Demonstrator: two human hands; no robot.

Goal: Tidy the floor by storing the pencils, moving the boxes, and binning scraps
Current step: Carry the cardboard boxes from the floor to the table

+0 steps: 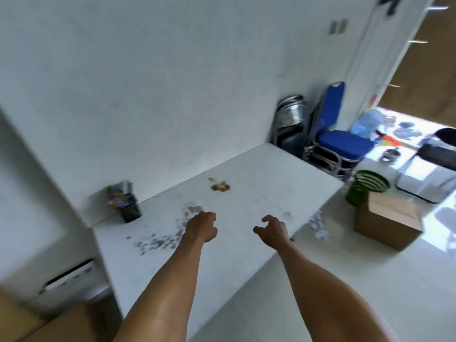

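A white table (259, 169) stands against the wall. On its far left corner is a dark pencil holder (125, 202) with coloured pencils in it. Grey paper scraps (160, 240) lie scattered over the table's near left part, and a brown stain or crumbs (220, 186) lies mid-table. My left hand (202, 227) hovers over the scraps with fingers curled, and nothing shows in it. My right hand (272, 229) hangs beside it with fingers apart and holds nothing. White crumpled scraps (319, 225) lie on the floor by the table's right edge. The view is blurred.
A cardboard box (387, 218) sits on the floor to the right, with a green wire bin (367, 187) behind it. A blue chair (338, 139) and a folded chair (290, 119) stand in the corner. Another box (61, 327) is at the lower left.
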